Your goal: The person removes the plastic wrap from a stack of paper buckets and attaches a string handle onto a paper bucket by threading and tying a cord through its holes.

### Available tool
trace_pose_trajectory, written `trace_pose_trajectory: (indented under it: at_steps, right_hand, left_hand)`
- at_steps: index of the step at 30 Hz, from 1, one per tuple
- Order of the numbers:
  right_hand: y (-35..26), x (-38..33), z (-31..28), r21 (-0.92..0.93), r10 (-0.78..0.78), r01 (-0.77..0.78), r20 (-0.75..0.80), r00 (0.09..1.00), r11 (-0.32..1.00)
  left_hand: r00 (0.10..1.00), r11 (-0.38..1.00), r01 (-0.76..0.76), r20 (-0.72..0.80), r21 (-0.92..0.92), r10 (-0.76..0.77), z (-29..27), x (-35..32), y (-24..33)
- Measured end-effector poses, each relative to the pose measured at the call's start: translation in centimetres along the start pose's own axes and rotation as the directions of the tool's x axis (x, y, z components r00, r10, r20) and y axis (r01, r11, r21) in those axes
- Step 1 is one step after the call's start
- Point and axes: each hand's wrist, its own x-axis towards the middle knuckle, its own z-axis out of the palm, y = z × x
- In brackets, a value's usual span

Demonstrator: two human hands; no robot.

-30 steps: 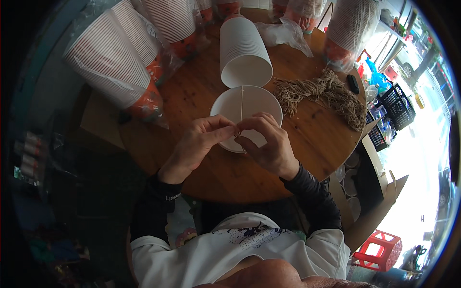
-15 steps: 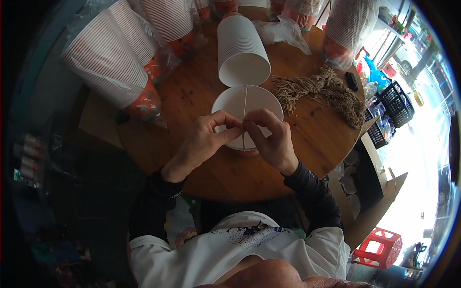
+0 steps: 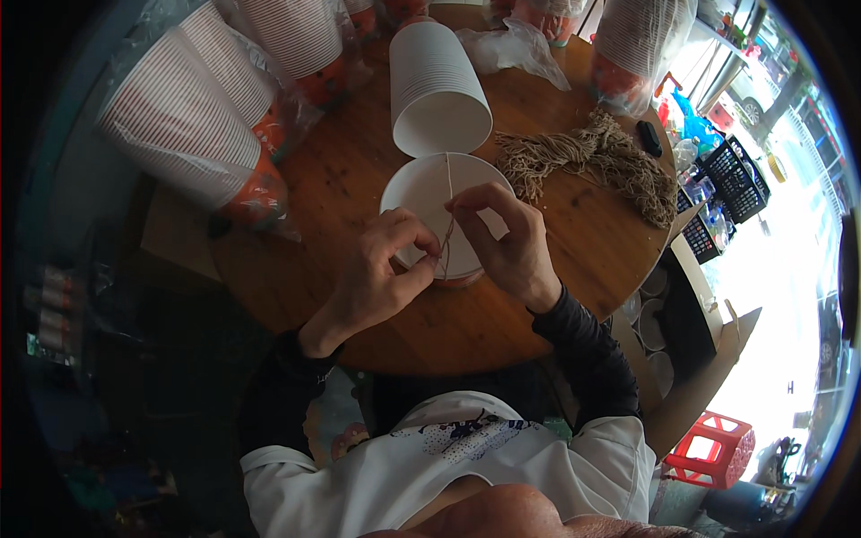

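String [image 3: 447, 193] runs straight across the mouth of the white paper bowl [image 3: 421, 193], long axis from the far rim toward the person, near end coming down between both hands at the near rim. It is thin and tan and splits the round white opening roughly in half. The bowl sits upright on the round wooden table [image 3: 359, 170], mid-table, just this side of a stack of white cups [image 3: 438, 85] lying on its side, mouth toward the bowl.

Left to right:
- Bagged sleeves of striped paper cups [image 3: 193, 134] at the table's left edge, well apart from the bowl.
- Left hand [image 3: 377, 278] at the bowl's near-left rim, fingers curled in, thumb and forefinger pinched on the string end.
- Right hand [image 3: 507, 242] over the near-right rim, forefinger and thumb pinched on the same string just beside the left fingertips, other fingers loosely bent.
- Bundle of tan cord [image 3: 592, 161] lying on the table right of the bowl, near but not touching.

Versus half a second ago: bowl, cup stack and cord bundle unchanged. Both hands stay at the near rim, fingertips still together on the string; the grip point looks about the same. Whether a knot is there, cannot tell: too small.
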Motion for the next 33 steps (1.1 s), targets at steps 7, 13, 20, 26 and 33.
trace_pose_trajectory:
  at_steps: [7, 13, 20, 26, 33]
  right_hand:
    - [-0.6, 0.5, 0.0, -0.148, -0.105, 0.104, 0.0, 0.995, 0.984]
    - [-0.3, 1.1, -0.7, 0.069, 0.093, -0.111, 0.225, 0.97, 0.991]
    - [-0.9, 1.3, -0.9, -0.167, -0.123, 0.171, 0.263, 0.957, 0.971]
    - [-2.0, 0.8, -2.6, -0.201, 0.053, 0.017, 0.339, 0.939, 0.979]
    - [-1.9, -0.5, -3.4, -0.283, -0.261, 0.401, 0.425, 0.867, 0.872]
  left_hand:
    - [0.975, 0.952, -0.219, 0.013, 0.213, 0.221, 0.9, -0.4, 0.2]
    - [0.996, 0.994, -0.077, 0.047, 0.08, 0.074, 0.1, -0.3, -1.2]
    - [0.979, 0.993, -0.079, -0.195, -0.082, 0.062, 2.7, 0.8, -1.6]
    - [0.971, 0.998, -0.019, -0.24, -0.055, 0.005, 3.0, 0.1, -1.3]
    - [0.98, 0.973, -0.049, -0.175, 0.226, 0.09, 3.4, 0.4, 0.0]
